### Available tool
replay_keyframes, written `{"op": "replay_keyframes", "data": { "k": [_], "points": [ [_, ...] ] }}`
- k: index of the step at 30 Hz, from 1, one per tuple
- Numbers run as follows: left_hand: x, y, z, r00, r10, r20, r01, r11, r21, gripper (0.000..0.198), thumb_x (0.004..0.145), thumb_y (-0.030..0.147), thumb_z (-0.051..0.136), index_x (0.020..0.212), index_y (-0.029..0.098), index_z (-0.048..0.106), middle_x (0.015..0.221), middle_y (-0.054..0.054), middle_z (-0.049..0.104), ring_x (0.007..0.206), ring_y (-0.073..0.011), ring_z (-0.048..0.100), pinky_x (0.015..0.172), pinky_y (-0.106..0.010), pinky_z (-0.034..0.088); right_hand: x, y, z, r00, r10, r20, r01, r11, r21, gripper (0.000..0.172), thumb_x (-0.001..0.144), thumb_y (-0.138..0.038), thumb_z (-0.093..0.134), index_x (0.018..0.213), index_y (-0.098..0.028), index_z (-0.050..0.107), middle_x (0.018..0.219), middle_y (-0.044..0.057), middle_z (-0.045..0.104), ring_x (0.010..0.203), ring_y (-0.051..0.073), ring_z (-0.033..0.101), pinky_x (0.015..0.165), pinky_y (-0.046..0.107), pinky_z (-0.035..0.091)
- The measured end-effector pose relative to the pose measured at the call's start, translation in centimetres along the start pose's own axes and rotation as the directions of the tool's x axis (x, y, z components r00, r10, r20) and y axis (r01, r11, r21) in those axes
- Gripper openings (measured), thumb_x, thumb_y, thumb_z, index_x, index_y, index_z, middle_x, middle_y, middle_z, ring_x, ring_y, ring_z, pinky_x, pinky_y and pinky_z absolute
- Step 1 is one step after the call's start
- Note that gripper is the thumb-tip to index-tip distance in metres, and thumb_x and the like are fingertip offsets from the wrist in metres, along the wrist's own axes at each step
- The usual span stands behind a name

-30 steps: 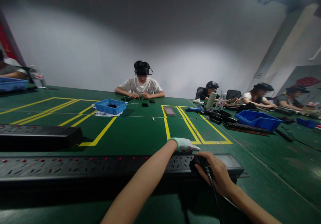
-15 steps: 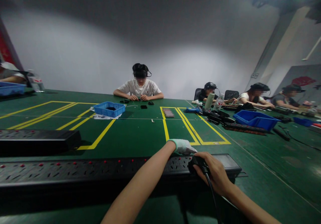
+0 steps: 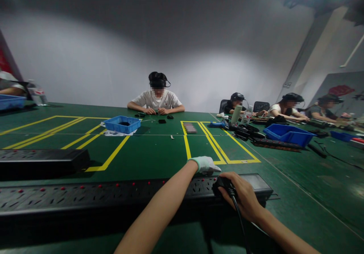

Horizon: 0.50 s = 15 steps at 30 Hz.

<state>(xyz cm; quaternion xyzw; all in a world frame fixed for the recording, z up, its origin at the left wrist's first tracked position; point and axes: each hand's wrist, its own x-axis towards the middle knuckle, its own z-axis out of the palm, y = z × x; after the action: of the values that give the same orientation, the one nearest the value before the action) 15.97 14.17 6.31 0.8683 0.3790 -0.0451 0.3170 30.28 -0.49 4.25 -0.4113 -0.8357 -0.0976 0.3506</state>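
A long black power strip [image 3: 113, 193] with red switches lies across the green table [image 3: 159, 151] right in front of me. My left hand [image 3: 205, 164], in a white glove, rests on the strip's far edge near its right end, fingers closed over it. My bare right hand [image 3: 241, 195] is wrapped round a black plug [image 3: 223, 184] that sits against the strip's sockets; its black cable [image 3: 241, 223] runs back toward me.
A second black strip [image 3: 42, 157] lies at the left. A blue tray [image 3: 122, 124] sits mid-table before a seated person in white [image 3: 156, 98]. At the right, more people, a blue bin [image 3: 288, 134], bottles and black parts crowd the table. Yellow tape lines mark the surface.
Both hands stay where they were on the strip and the plug. The view has drifted slightly, shifting the scene a little to the left.
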Motion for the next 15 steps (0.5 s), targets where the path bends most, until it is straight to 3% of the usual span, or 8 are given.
{"op": "replay_keyframes", "data": {
  "k": [5, 15],
  "points": [
    [0.09, 0.09, -0.05, 0.994, -0.083, 0.073, 0.079, 0.995, 0.055, 0.032, 0.097, 0.039, 0.060, 0.117, 0.014, 0.061, 0.113, -0.007, 0.063, 0.096, -0.0208, 0.064, 0.083, -0.039, 0.056, -0.08, 0.17, 0.10, 1.000, -0.001, 0.008, 0.001, 1.000, 0.003, 0.019, 0.095, -0.026, 0.052, 0.113, -0.022, 0.052, 0.095, 0.007, 0.068, 0.082, 0.020, 0.070, 0.070, 0.030, 0.055],
    [0.50, -0.18, -0.15, 0.990, -0.099, 0.101, 0.089, 0.992, 0.094, 0.032, 0.097, 0.040, 0.060, 0.115, 0.014, 0.061, 0.112, -0.007, 0.063, 0.096, -0.0209, 0.064, 0.083, -0.039, 0.055, -0.20, -0.04, -0.10, 1.000, -0.003, 0.005, 0.003, 1.000, 0.007, 0.019, 0.095, -0.025, 0.053, 0.113, -0.022, 0.053, 0.096, 0.007, 0.068, 0.083, 0.020, 0.070, 0.072, 0.030, 0.055]
  ]
}}
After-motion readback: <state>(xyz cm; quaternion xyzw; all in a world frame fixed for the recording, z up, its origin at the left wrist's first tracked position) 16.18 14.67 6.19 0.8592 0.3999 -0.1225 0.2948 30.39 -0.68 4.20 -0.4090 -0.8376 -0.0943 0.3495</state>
